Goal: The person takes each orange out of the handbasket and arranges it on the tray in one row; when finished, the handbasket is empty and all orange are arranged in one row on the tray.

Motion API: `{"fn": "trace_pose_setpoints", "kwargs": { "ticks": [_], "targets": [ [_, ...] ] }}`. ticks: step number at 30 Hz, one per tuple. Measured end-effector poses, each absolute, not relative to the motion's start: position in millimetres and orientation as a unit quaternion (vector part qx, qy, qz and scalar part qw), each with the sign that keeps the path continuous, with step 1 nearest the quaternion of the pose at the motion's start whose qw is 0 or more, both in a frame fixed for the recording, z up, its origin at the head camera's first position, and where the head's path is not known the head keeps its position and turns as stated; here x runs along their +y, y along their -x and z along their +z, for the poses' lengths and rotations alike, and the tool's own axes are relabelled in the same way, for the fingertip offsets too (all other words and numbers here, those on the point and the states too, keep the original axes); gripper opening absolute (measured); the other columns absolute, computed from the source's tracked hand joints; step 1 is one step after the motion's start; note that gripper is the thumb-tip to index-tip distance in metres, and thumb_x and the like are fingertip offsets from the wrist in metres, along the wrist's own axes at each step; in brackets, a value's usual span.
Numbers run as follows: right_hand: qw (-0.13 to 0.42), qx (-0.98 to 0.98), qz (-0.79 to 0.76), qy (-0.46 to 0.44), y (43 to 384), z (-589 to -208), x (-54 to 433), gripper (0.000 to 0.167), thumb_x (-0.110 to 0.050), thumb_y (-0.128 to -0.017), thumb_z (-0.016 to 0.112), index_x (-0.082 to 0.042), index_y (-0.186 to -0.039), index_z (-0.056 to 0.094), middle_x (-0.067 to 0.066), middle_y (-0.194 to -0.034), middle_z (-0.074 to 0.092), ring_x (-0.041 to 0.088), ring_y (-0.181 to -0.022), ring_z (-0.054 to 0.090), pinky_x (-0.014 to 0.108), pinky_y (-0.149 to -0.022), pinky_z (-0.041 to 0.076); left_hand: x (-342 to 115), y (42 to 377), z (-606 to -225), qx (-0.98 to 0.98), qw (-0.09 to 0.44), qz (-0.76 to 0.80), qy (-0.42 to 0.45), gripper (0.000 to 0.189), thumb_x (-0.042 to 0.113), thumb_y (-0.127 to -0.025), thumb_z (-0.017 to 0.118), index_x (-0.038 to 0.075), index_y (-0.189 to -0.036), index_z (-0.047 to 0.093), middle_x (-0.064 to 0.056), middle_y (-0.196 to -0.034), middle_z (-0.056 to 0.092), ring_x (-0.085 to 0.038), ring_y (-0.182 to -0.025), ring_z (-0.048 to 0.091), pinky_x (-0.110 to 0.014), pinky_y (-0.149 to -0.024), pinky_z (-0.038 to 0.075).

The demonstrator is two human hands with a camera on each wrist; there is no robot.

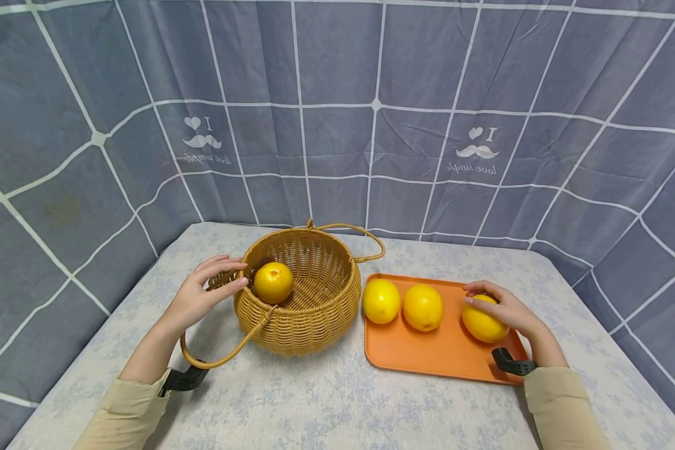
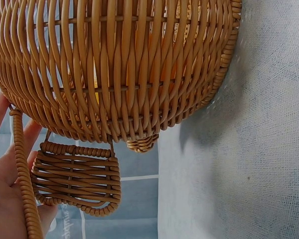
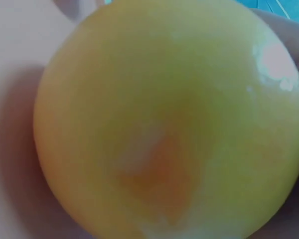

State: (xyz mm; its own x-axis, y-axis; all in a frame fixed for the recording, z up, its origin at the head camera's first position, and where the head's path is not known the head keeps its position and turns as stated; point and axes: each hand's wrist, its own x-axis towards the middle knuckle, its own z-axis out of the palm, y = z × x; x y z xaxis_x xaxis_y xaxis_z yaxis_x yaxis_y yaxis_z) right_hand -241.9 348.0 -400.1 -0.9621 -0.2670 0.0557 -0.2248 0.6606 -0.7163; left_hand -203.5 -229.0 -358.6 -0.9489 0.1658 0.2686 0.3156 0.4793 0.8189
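Observation:
My left hand (image 1: 202, 290) is at the left rim of the wicker basket (image 1: 309, 328), fingers fairly straight and fingertips at the rim. A small woven flap (image 2: 77, 179) hangs from the basket's side by this hand, and the lowered handle (image 2: 22, 169) crosses the palm. One orange (image 1: 273, 283) lies inside the basket. My right hand (image 1: 503, 306) curls its fingers over the top and sides of another orange (image 1: 482, 320) at the right of the orange tray (image 1: 427, 356). That fruit fills the right wrist view, shiny and blurred.
Two more yellow fruits, a left one (image 1: 380, 301) and a middle one (image 1: 422, 307), sit on the tray. The basket's other handle (image 1: 379, 240) leans right, towards the tray's back corner. A patterned cloth (image 1: 315, 406) covers the table, with a grey-blue curtain (image 1: 337, 144) behind.

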Motion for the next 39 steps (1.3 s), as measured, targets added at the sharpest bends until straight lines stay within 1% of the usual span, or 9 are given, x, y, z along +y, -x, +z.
{"fn": "trace_pose_setpoints", "kwargs": {
  "ticks": [5, 11, 16, 19, 22, 27, 33, 39],
  "targets": [
    [0.032, 0.917, -0.376, 0.130, 242, -401, 350, 0.045, -0.033, -0.092, 0.060, -0.003, -0.126, 0.054, 0.019, -0.127, 0.051, 0.036, -0.114, 0.044, 0.050, -0.093, 0.037, -229, 203, -359, -0.856, 0.075, -0.491, 0.140, 0.039, 0.031, -0.088, 0.067, 0.013, -0.122, 0.063, -0.005, -0.141, 0.042, -0.026, -0.138, 0.021, -0.066, -0.103, 0.017],
    [0.022, 0.921, -0.365, 0.134, 238, -397, 354, 0.044, -0.033, -0.092, 0.061, -0.005, -0.125, 0.055, 0.018, -0.126, 0.052, 0.036, -0.116, 0.044, 0.055, -0.094, 0.035, -229, 204, -359, -0.854, 0.076, -0.494, 0.143, 0.039, 0.030, -0.088, 0.067, 0.013, -0.123, 0.063, -0.005, -0.141, 0.043, -0.026, -0.138, 0.021, -0.065, -0.103, 0.017],
    [0.018, 0.925, -0.357, 0.128, 236, -393, 358, 0.042, -0.032, -0.091, 0.062, -0.006, -0.124, 0.056, 0.016, -0.121, 0.055, 0.034, -0.113, 0.045, 0.054, -0.094, 0.035, -230, 203, -359, -0.854, 0.075, -0.495, 0.146, 0.040, 0.029, -0.088, 0.067, 0.012, -0.124, 0.062, -0.006, -0.141, 0.042, -0.027, -0.138, 0.020, -0.066, -0.103, 0.017],
    [0.025, 0.929, -0.350, 0.121, 235, -391, 361, 0.045, -0.033, -0.090, 0.062, -0.005, -0.125, 0.055, 0.016, -0.120, 0.056, 0.034, -0.111, 0.046, 0.054, -0.092, 0.036, -230, 203, -359, -0.854, 0.074, -0.494, 0.144, 0.040, 0.029, -0.088, 0.067, 0.012, -0.124, 0.061, -0.006, -0.142, 0.041, -0.027, -0.138, 0.020, -0.066, -0.102, 0.017],
    [0.032, 0.935, -0.336, 0.110, 235, -390, 364, 0.049, -0.037, -0.089, 0.063, -0.006, -0.126, 0.055, 0.016, -0.122, 0.055, 0.034, -0.110, 0.046, 0.052, -0.091, 0.038, -230, 203, -359, -0.855, 0.072, -0.494, 0.142, 0.040, 0.030, -0.088, 0.067, 0.012, -0.124, 0.062, -0.006, -0.143, 0.039, -0.027, -0.138, 0.020, -0.066, -0.102, 0.017],
    [0.034, 0.938, -0.326, 0.109, 234, -390, 370, 0.052, -0.038, -0.088, 0.063, -0.006, -0.128, 0.053, 0.018, -0.123, 0.054, 0.035, -0.110, 0.047, 0.052, -0.089, 0.040, -230, 203, -359, -0.854, 0.072, -0.495, 0.141, 0.040, 0.030, -0.088, 0.068, 0.013, -0.124, 0.062, -0.006, -0.144, 0.039, -0.027, -0.138, 0.020, -0.066, -0.102, 0.017],
    [0.040, 0.933, -0.340, 0.107, 233, -392, 376, 0.053, -0.037, -0.088, 0.064, -0.005, -0.129, 0.051, 0.019, -0.123, 0.053, 0.036, -0.112, 0.046, 0.054, -0.090, 0.040, -231, 203, -359, -0.854, 0.072, -0.495, 0.141, 0.040, 0.030, -0.088, 0.068, 0.013, -0.124, 0.062, -0.006, -0.144, 0.039, -0.027, -0.138, 0.020, -0.066, -0.102, 0.017],
    [0.037, 0.929, -0.348, 0.120, 230, -389, 380, 0.052, -0.033, -0.089, 0.064, -0.005, -0.130, 0.050, 0.020, -0.126, 0.052, 0.039, -0.116, 0.044, 0.060, -0.092, 0.036, -230, 203, -358, -0.854, 0.071, -0.496, 0.141, 0.040, 0.030, -0.088, 0.067, 0.013, -0.124, 0.062, -0.006, -0.143, 0.040, -0.027, -0.138, 0.020, -0.066, -0.102, 0.017]
  ]
}}
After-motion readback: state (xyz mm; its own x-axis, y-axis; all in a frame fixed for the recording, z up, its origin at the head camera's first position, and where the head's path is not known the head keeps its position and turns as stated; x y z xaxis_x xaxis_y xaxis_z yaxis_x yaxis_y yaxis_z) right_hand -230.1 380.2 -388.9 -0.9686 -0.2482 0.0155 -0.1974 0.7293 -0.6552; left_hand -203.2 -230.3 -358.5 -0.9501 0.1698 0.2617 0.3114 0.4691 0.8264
